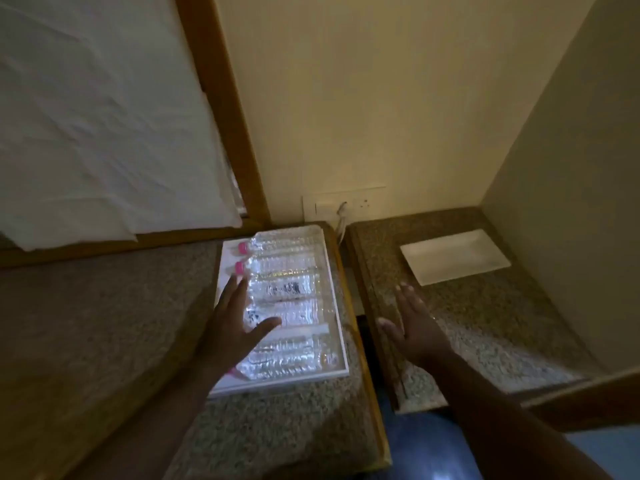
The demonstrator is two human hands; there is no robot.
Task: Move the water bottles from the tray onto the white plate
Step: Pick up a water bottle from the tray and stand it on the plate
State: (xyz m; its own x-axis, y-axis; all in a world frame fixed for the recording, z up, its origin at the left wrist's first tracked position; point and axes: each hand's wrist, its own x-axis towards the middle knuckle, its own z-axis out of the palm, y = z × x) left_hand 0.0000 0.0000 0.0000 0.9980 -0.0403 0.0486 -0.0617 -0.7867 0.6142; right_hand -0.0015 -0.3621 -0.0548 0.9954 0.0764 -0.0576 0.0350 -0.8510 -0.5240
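Reaching forward over two speckled stone counters, I have both hands spread flat with nothing in either of them. My left hand [235,327] hovers, fingers splayed, above the near half of the white tray [341,355], its thumb stretched across one of the clear water bottles [284,289]. Whether my palm actually touches the plastic I cannot tell. My right hand [412,327] is likewise slack and empty, fingers apart, over the near left part of the right counter [485,323], just across the dark gap that separates it from the left counter [277,427].

Bottles lie on their sides in a row along the tray, filling it from the near end to the far end, pink caps [242,249] pointing left where I can see them; the nearest ones are partly hidden by my wrist. None of them has left the tray.

Farther off, the white plate [455,256] sits bare on the right counter, toward the back right corner near the wall, well apart from the tray. Beyond the gap a wall socket [343,204] with a cord plugged in is set low on the cream wall.
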